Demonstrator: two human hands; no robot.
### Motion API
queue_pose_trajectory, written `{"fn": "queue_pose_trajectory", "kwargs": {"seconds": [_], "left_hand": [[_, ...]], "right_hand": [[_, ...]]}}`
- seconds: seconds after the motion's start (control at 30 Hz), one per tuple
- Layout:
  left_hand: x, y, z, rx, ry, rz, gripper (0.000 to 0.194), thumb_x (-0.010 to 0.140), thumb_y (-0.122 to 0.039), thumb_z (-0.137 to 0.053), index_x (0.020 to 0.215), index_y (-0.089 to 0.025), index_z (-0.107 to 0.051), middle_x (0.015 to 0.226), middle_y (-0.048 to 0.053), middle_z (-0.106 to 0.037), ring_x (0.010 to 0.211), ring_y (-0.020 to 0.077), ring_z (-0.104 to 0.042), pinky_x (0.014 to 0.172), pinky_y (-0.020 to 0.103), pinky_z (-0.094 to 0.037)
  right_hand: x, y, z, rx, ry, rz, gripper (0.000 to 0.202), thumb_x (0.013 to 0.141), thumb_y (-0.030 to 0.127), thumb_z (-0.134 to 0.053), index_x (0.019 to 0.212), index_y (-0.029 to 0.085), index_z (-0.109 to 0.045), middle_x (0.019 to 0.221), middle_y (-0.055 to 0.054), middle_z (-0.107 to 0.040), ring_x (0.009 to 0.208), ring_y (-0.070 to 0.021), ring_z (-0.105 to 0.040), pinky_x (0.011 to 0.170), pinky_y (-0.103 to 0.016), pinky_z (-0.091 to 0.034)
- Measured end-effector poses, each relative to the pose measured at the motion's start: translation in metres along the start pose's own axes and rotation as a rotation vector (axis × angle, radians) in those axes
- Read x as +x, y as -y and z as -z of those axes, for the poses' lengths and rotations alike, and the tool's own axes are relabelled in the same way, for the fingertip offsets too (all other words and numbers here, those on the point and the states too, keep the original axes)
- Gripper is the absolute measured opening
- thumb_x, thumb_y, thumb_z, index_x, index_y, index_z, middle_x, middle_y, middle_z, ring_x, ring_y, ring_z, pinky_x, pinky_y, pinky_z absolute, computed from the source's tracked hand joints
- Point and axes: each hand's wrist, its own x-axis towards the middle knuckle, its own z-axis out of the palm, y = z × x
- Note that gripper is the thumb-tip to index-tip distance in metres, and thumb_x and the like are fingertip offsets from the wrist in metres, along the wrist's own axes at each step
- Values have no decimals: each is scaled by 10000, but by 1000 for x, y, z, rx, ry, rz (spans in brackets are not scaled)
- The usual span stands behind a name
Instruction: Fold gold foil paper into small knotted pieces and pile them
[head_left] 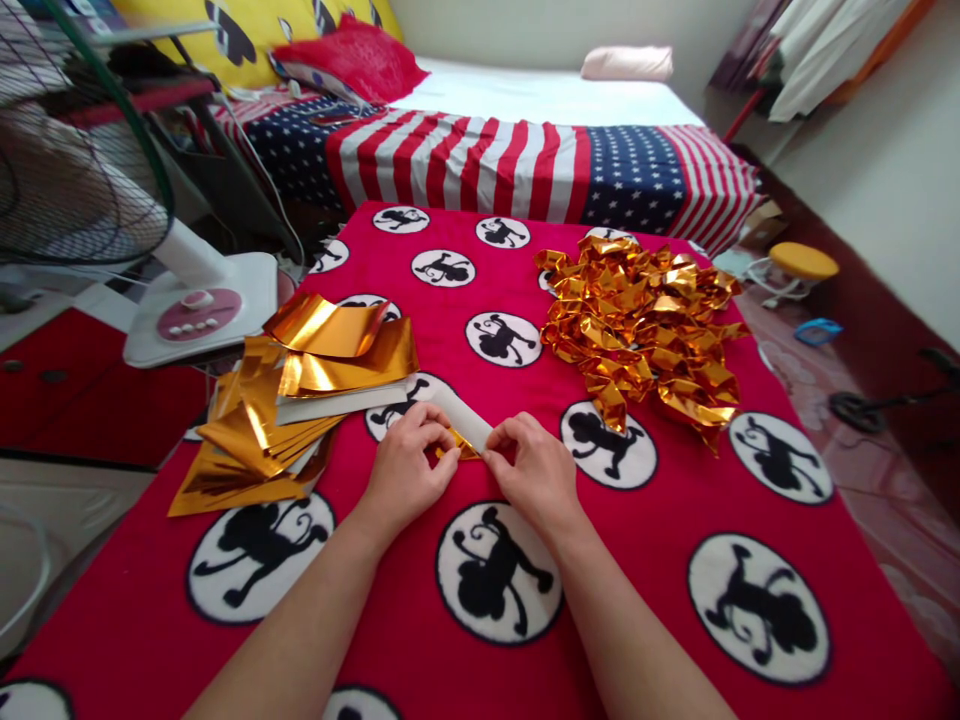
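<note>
Between my hands, at the middle of the red cloth, lies a sheet of gold foil paper (469, 422) with its white back up and a gold edge folded over. My left hand (415, 455) is closed, fingers curled at the left end of that edge. The thumb and fingers of my right hand (531, 462) pinch the sheet's near right corner. To the left is a loose stack of flat gold foil sheets (259, 400), some showing white backs. On the right sits a heap of folded, twisted gold foil pieces (637, 320).
A red cloth with monkey prints (630, 600) covers the table. A fan (202, 290) stands at the left edge, beside a red surface (67, 375). Behind is a bed with a striped and starred cover (465, 160). A yellow-topped stool (804, 260) is on the right floor.
</note>
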Motion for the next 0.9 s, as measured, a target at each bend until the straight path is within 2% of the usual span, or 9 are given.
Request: {"fn": "queue_pose_trajectory", "kwargs": {"seconds": [0.43,0.9], "left_hand": [[1,-4,-5,63,-57,29,138,737,-121,-591,613,-174,-559,892,40,-558,818,172,-577,777,321,-480],[1,-4,-6,99,-48,28,137,724,-116,-597,613,-180,-548,898,42,-558,814,179,-579,773,327,-490]], "right_hand": [[-2,1,0,-16,-3,19,56,767,212,-650,773,264,-631,810,54,-614,728,-115,-593,608,-236,-341],[-1,3,2,-8,10,-3,36,772,225,-643,762,259,-651,809,41,-632,731,-125,-595,617,-243,-356]]}}
